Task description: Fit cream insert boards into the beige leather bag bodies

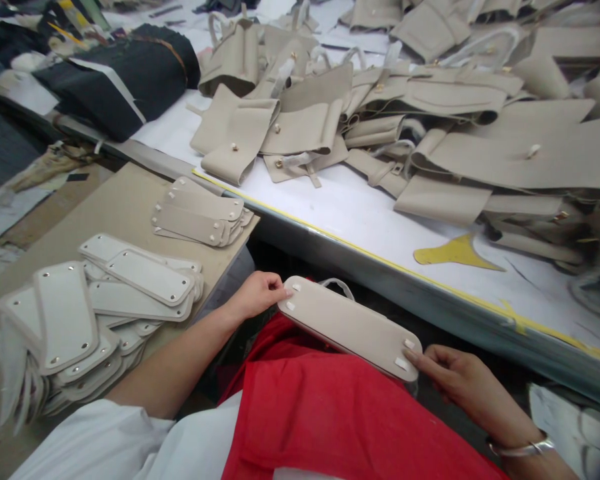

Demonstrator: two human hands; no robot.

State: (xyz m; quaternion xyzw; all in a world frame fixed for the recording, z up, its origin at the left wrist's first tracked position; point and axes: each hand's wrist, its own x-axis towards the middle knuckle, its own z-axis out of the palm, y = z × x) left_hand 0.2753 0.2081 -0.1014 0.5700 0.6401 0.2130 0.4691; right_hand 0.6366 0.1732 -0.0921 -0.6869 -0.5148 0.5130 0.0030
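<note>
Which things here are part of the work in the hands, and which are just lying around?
In hand: beige base panel, left hand, right hand, white panel stack, beige strip stack.
Lying about: yellow scrap, dark fabric bundle.

Beige panel [349,327] (red cloth [340,413] w/ it)

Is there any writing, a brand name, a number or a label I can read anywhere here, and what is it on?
None can be read.
The beige panel held between the left hand and right hand is blank.
The stacked panels, the beige bag pieces and the yellow shape on the white table show no print.
</note>
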